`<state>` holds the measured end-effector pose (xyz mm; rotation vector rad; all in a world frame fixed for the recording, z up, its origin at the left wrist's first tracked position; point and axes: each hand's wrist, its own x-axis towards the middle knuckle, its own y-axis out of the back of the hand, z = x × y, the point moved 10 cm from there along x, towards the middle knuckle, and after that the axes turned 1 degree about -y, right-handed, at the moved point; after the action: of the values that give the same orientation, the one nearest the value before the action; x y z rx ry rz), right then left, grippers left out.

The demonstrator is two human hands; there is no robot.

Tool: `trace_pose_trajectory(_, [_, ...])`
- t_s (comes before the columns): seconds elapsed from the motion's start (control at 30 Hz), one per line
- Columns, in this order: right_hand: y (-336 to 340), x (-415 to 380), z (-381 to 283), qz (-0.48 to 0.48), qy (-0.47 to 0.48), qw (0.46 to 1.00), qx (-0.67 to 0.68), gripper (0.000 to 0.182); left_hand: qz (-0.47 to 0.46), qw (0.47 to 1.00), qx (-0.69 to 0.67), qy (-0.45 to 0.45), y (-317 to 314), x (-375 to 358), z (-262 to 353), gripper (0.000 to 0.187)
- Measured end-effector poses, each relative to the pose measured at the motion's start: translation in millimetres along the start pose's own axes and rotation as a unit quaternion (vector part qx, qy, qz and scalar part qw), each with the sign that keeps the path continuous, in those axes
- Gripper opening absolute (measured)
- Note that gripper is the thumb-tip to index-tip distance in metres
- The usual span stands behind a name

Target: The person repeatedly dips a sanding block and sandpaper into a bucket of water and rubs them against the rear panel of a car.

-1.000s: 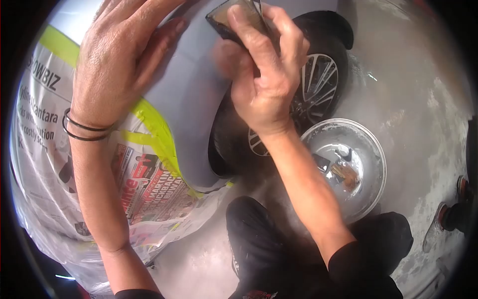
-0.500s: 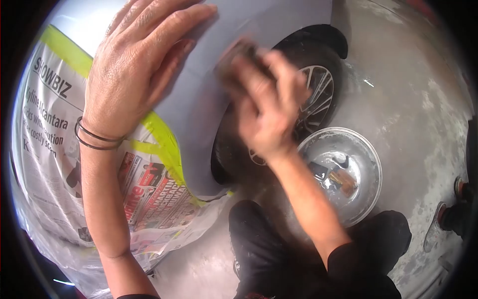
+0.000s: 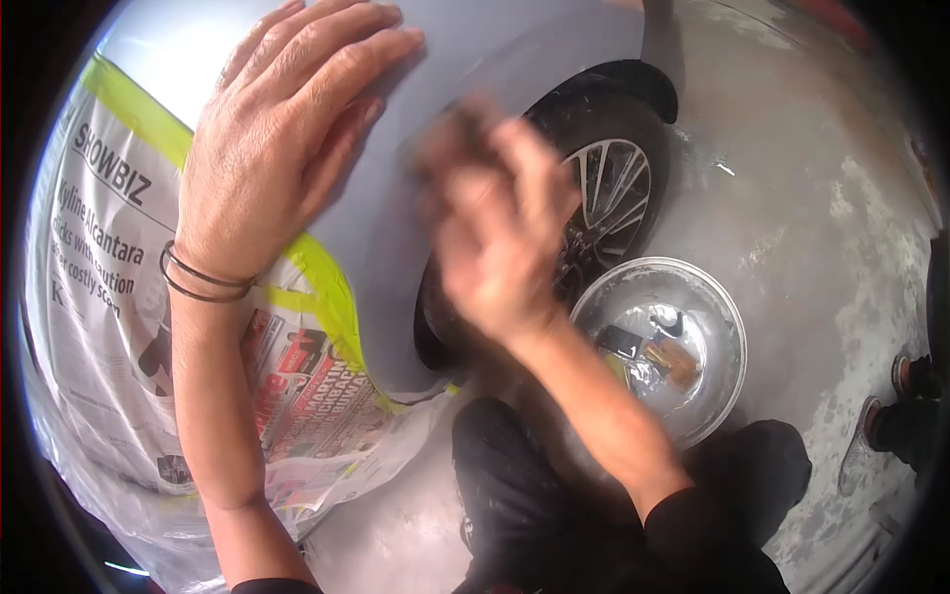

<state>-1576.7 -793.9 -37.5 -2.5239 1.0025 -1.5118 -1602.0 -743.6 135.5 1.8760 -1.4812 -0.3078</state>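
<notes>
My left hand [image 3: 282, 139] rests on the grey car panel [image 3: 386, 238], fingers stretched out, a dark band around its wrist. Over the panel beside the wheel arch is my right hand [image 3: 500, 223], smeared by motion. Its fingers are on a dark, blurred block [image 3: 445, 144] against the panel. Yellow-green tape [image 3: 327, 287] edges the panel, with newspaper [image 3: 109, 228] below it. To the right of my right hand is the wheel [image 3: 609, 188].
A round basin [image 3: 734, 371] with water, a dark piece and a brown piece stands on the concrete floor [image 3: 792, 238] by the wheel. At the right edge another person's shoe [image 3: 859, 445] shows. My knees are at the bottom.
My right hand has shifted left along the panel with the block. My left hand remains spread on the panel. The basin and wheel appear slightly further left in view.
</notes>
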Motion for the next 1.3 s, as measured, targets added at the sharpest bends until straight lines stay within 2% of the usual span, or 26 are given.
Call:
trace_pose_trajectory(0.03, [0.1, -10.7, -21.6, -0.016, 0.013, 1.0, 0.014, 0.029, -0.027, 0.999, 0.014, 0.009, -1.0, 0.2, -0.4, 0.037])
trace_pose_trajectory(0.1, [0.1, 8.3, -9.2, -0.022, 0.072, 0.997, -0.009, 0.029, -0.083, 0.995, 0.042, 0.025, -2.5, -0.7, -0.5, 0.039])
trace_pose_trajectory(0.13, [0.6, 21.6, 6.6, -0.006, 0.044, 0.998, -0.035, 0.032, -0.041, 0.999, 0.011, 0.026, -3.4, -0.6, -0.9, 0.039])
trace_pose_trajectory(0.2, [-2.4, 37.7, 36.2, 0.026, -0.012, 0.999, -0.043, 0.037, -0.031, 0.999, -0.001, 0.031, -3.5, -2.1, 1.4, 0.04])
trace_pose_trajectory(0.27, [-2.3, 21.5, 32.0, 0.021, -0.031, 0.999, -0.039, 0.037, -0.025, 0.999, 0.017, 0.015, -5.8, -5.0, 1.5, 0.04])
trace_pose_trajectory(0.33, [2.2, -35.8, -3.0, -0.017, -0.019, 1.0, -0.006, 0.035, -0.031, 0.999, 0.04, 0.015, -2.1, -2.0, 5.5, 0.04])
trace_pose_trajectory(0.37, [-0.3, -53.4, 1.1, -0.012, -0.019, 0.998, 0.052, 0.034, -0.034, 0.998, 0.052, 0.015, 0.1, -0.4, 7.6, 0.04])
trace_pose_trajectory(0.43, [2.5, -24.8, -2.8, -0.036, 0.046, 0.998, 0.007, 0.047, -0.031, 0.999, 0.026, 0.019, -2.1, -4.6, 1.7, 0.041])
trace_pose_trajectory(0.5, [-7.0, 18.8, 19.2, -0.003, 0.031, 0.999, 0.029, 0.048, -0.026, 0.999, -0.013, 0.045, -1.7, -3.9, 3.4, 0.041])
trace_pose_trajectory(0.57, [-8.5, 25.0, 22.1, 0.038, 0.019, 0.998, 0.05, 0.046, -0.03, 0.998, -0.024, 0.05, -4.5, -0.7, 3.8, 0.042])
trace_pose_trajectory(0.63, [-6.9, -14.8, 15.9, 0.007, -0.02, 0.999, 0.046, 0.039, -0.037, 0.999, 0.007, 0.033, -2.7, -1.3, 0.7, 0.042])
trace_pose_trajectory(0.7, [-1.6, -39.1, 2.0, -0.011, -0.04, 0.996, 0.083, 0.04, -0.039, 0.999, 0.025, 0.02, -0.3, -1.2, -1.4, 0.044])
trace_pose_trajectory(0.77, [-0.4, -14.8, 9.2, -0.01, 0.009, 0.998, 0.061, 0.037, -0.044, 0.999, 0.017, 0.023, -2.1, -1.8, 0.6, 0.043])
trace_pose_trajectory(0.8, [-3.2, 3.7, 23.6, -0.002, 0.003, 1.0, 0.015, 0.035, -0.045, 0.999, 0.005, 0.03, -2.7, -1.1, 2.0, 0.041])
trace_pose_trajectory(0.83, [-3.0, 23.8, 35.3, 0.035, -0.006, 0.998, 0.044, 0.038, -0.046, 0.998, -0.008, 0.036, -3.6, -0.2, 3.2, 0.04])
trace_pose_trajectory(0.9, [-1.8, 23.4, 39.0, 0.046, -0.029, 0.997, 0.062, 0.038, -0.088, 0.995, 0.036, 0.024, -5.4, 0.8, -4.1, 0.044])
trace_pose_trajectory(1.0, [4.9, -37.9, 10.6, -0.029, -0.058, 0.995, 0.075, 0.035, -0.074, 0.996, 0.016, 0.037, -2.1, 0.0, -7.9, 0.044])
trace_pose_trajectory(1.07, [6.5, -25.8, 14.6, -0.025, -0.044, 0.997, 0.056, 0.036, -0.069, 0.997, -0.003, 0.045, 2.5, 1.6, -6.3, 0.043])
trace_pose_trajectory(1.1, [5.8, -5.4, 23.8, -0.012, -0.03, 0.999, 0.037, 0.037, -0.043, 0.997, -0.004, 0.06, 6.0, 2.8, -0.4, 0.042])
trace_pose_trajectory(1.17, [15.8, 44.9, 56.7, 0.003, -0.084, 0.996, 0.029, 0.033, 0.007, 0.996, -0.011, 0.089, 8.1, -0.7, 20.6, 0.041])
trace_pose_trajectory(1.23, [44.4, 78.1, 83.2, 0.015, -0.08, 0.992, 0.1, 0.033, 0.013, 0.979, -0.091, 0.18, -16.9, -22.1, 61.6, 0.036])
trace_pose_trajectory(1.27, [69.1, 84.2, 89.0, 0.015, -0.085, 0.992, 0.097, 0.035, 0.048, 0.954, -0.18, 0.233, -38.5, -26.8, 89.7, 0.028])
trace_pose_trajectory(1.3, [92.9, 83.8, 92.5, 0.013, -0.091, 0.991, 0.094, 0.037, 0.022, 0.908, -0.289, 0.301, -72.7, -33.0, 123.3, 0.023])
